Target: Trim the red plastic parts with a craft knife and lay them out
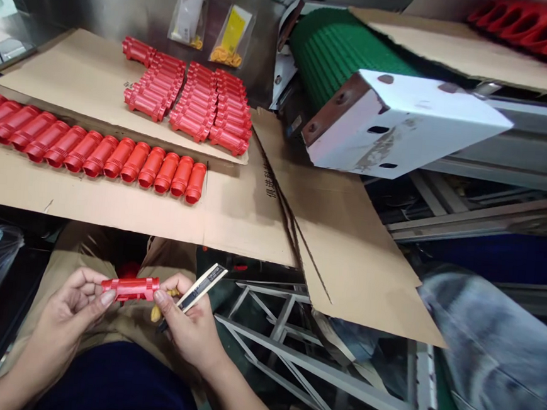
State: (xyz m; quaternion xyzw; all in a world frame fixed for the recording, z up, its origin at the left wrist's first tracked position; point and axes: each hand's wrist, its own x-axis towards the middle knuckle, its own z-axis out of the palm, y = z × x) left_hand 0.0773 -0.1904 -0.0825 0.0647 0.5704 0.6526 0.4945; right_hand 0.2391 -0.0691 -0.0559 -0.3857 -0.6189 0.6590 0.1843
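Observation:
Above my lap, my left hand point(73, 306) pinches one end of a red plastic tube point(132, 288) between thumb and fingers. The thumb and forefinger of my right hand point(193, 325) close on the tube's other end. A flat, cream-and-black tool point(203, 286), perhaps a utility knife, is tucked in that same hand and slants up to the right. Small yellow pieces point(156, 313) show at its fingers; their exact shape is partly hidden. In front, a long row of red tubes point(109, 154) lies side by side on cardboard.
Grouped red tubes point(194, 101) lie on a raised cardboard sheet point(80, 70). Behind are clear bags with yellow rings point(227, 55). A conveyor with a green belt point(342, 52) and a white metal bracket point(403, 127) juts in at right. Someone's denim-clad leg point(494, 349) is beside me.

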